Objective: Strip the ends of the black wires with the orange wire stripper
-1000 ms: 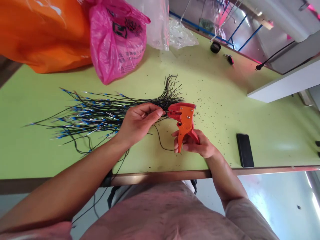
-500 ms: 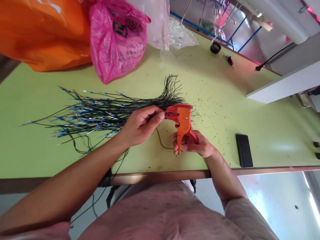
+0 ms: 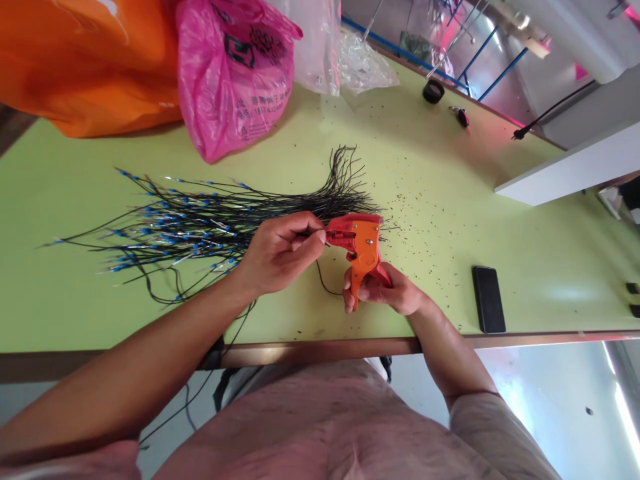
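Observation:
My left hand (image 3: pixel 285 257) pinches a thin black wire at the jaws of an orange and red wire stripper (image 3: pixel 366 241). The fingers of my right hand (image 3: pixel 387 288) are wrapped round the tool's handles, below its head. Behind and left of my left hand lies a bundle of black wires (image 3: pixel 280 203), with blue connectors and bare silvery tips at its left end. The bundle's right end fans out behind the tool. A single black wire curves below the jaws toward my right hand.
A pink bag (image 3: pixel 235 87), an orange bag (image 3: pixel 100 73) and clear plastic bags (image 3: pixel 367 67) stand at the back left. A black phone (image 3: pixel 489 299) lies right, near the front edge. A tape roll (image 3: pixel 433 91) and keys (image 3: pixel 461 118) lie at the back. Small clippings are scattered right of the tool.
The tool has shifted slightly left and its handles are closer together. My left hand has moved a little left with it, still pinching the wire.

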Demonstrator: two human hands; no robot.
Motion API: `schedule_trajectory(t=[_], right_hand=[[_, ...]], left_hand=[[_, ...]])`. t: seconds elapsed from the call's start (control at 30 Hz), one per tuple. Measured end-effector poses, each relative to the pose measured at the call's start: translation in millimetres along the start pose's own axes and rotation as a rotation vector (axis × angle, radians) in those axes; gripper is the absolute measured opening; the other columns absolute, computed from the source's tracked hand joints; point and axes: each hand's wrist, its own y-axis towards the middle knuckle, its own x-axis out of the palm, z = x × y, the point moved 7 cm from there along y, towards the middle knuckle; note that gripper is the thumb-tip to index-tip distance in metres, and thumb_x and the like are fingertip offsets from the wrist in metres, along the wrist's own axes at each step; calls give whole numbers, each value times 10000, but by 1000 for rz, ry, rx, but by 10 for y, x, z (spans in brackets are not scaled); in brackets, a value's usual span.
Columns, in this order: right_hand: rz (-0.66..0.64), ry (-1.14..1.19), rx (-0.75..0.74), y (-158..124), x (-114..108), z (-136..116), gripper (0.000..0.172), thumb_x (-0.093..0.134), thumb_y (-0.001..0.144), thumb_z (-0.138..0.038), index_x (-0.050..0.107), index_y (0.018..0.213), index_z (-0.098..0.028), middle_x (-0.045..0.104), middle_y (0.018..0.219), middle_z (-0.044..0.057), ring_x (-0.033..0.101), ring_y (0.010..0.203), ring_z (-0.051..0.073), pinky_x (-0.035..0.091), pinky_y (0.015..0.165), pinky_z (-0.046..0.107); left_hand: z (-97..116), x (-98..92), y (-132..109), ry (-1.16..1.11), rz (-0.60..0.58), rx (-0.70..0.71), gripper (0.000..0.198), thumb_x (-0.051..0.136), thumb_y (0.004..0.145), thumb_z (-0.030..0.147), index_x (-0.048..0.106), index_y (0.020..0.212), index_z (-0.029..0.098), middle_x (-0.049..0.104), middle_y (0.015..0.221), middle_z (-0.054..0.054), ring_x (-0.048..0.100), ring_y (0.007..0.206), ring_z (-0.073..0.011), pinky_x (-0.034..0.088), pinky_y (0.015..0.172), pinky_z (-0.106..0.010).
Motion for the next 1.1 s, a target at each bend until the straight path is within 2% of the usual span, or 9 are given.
schedule_trajectory(t=[0.27,0.47,0.67,0.73,0.8,0.87,0.9,1.0,1.1], right_hand=[[2,57,7,40,122,27,366,856,1002,-509,686,984,-186,765,801,24,734,722,166,594,723,306],[-3,77,-49,57,150,62,328,832,1028,-476,710,988,-174,783,793,27,741,698,161,560,682,287],[49,46,-69,50,174,6,360,810,1035,-494,696,903,-178,759,680,22,707,596,154,522,582,263],[98,27,-62,43,175,13,412,812,1021,-535,683,849,-183,727,620,12,664,514,144,490,518,255],[173,-15,-79,37,150,21,489,801,1017,-576,646,750,-197,658,528,-11,557,415,116,425,449,246],[239,-54,-119,35,110,15,553,776,1035,-585,598,666,-213,583,460,-32,451,368,88,372,420,241],[247,-59,-138,37,92,8,552,773,1038,-581,598,666,-213,577,460,-34,449,373,87,378,428,241],[150,-18,-173,50,66,-29,406,830,1002,-547,728,902,-168,727,637,17,650,528,138,522,555,266],[21,28,-206,19,22,-92,434,851,989,-494,757,1211,-132,830,914,92,798,793,207,624,739,332]], left_hand=[[46,-35,-46,-21,64,26,288,785,860,339,598,659,252,358,542,52,213,491,-112,159,481,-324],[83,-59,-90,6,137,46,302,780,869,336,592,646,254,410,552,49,246,507,-115,194,494,-324],[99,-63,-111,0,173,57,300,779,856,346,596,636,256,445,555,40,297,515,-121,194,492,-321],[105,-55,-120,2,169,57,315,787,861,365,593,637,257,448,556,38,291,514,-120,191,491,-324],[112,-51,-125,6,168,61,333,798,865,380,588,639,255,447,564,38,283,513,-118,193,493,-323],[104,-52,-117,7,166,53,341,807,866,396,591,645,253,436,565,40,277,510,-115,192,493,-321],[95,-54,-107,3,167,48,341,811,866,406,597,649,253,426,560,42,277,507,-115,191,492,-320],[50,-62,-62,-27,162,37,332,815,868,434,628,668,246,418,544,43,292,496,-116,192,488,-316],[-13,-56,-19,-56,142,27,318,813,890,445,672,705,228,459,555,34,327,503,-115,216,491,-313]])
